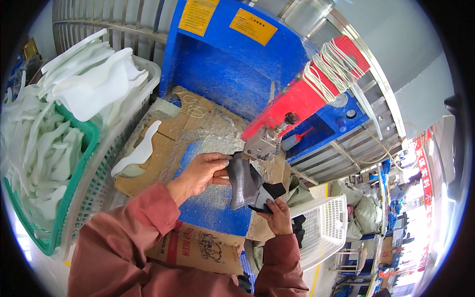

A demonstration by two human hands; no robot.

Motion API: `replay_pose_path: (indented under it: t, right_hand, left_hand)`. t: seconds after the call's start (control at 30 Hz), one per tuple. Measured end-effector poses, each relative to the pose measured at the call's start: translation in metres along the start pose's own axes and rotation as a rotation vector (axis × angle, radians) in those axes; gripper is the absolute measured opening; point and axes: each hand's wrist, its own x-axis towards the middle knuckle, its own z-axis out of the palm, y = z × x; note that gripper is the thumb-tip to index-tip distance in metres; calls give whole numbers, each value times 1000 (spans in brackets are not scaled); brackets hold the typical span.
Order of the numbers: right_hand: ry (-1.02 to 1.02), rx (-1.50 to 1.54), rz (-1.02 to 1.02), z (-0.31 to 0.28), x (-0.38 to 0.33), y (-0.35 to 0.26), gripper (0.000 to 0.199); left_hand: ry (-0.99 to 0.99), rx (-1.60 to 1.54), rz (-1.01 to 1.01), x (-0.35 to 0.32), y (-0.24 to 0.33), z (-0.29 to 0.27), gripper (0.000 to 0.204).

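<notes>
A black piece with a shiny dark grey curved face hangs just below the metal head of a red machine arm. My left hand pinches its upper left edge, thumb on top. At its lower right, my right hand grips a black flap with a paler grey inner side. Whether the grey face belongs to the flap or is a separate form under it, I cannot tell. Left of my left hand, a white wavy-edged foam-like piece lies on cardboard.
White cut pieces fill a green basket and a pale crate on the left. A blue machine housing stands behind. Cord wraps the red arm. On the right stand a white basket holding black pieces and several sacks.
</notes>
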Motion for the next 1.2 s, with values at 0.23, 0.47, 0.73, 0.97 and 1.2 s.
replay_pose_path:
  t: [0.23,0.47,0.73,0.97,1.2]
  right_hand:
    - [-3,-64,24,2,-11,-2,8]
    - [-41,-81,4,2,-14,0,19]
    - [11,-347,-99,-23,-57,-5,21]
    - [636,-215,-195,-164,-191,23,23]
    - [1133,349,-442,-264,-387,116,11]
  left_hand:
    - [34,-18,-4,-17,-8,-4,26]
    - [46,-44,24,-29,-11,-14,27]
    - [58,31,-12,-53,-37,6,32]
    - [-81,323,-190,-72,-78,46,43]
    - [-170,349,-288,-57,-110,77,38]
